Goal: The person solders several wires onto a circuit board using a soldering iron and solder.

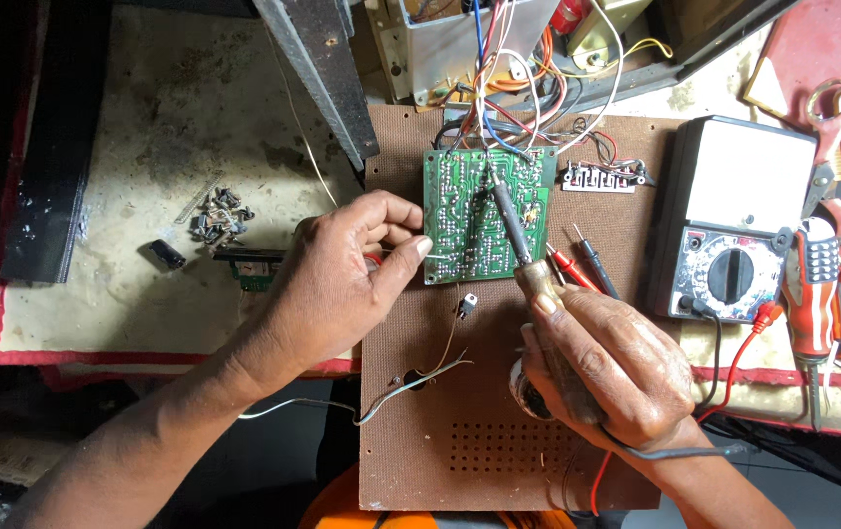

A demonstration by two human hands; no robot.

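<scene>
Green circuit board (488,214): centre of frame, solder side up, lying on brown perforated hardboard panel (469,392); bundle of coloured wires (519,88) leaving its top edge toward a metal chassis (440,49) at upper centre.

Left hand (342,284): centre left, thumb and fingers pinched shut at the board's left edge, a thin strand of solder wire (437,257) apparently between the fingertips; exact hold hard to tell.

Right hand (607,367): lower right of centre, closed fully round the handle of a soldering iron (514,230); iron slanted up and left, tip touching the board near its top middle.

Small black three-legged component (466,305): just below the board, on the panel.

Analogue multimeter (729,220): right of frame, probe leads (582,264) lying between it and the board.

Heap of small screws (222,216): left of centre, on the worn benchtop (146,127).

Orange-handled tools (837,264): far right edge.

Grey twin lead (381,402): lower centre, crossing the panel's left edge.
</scene>
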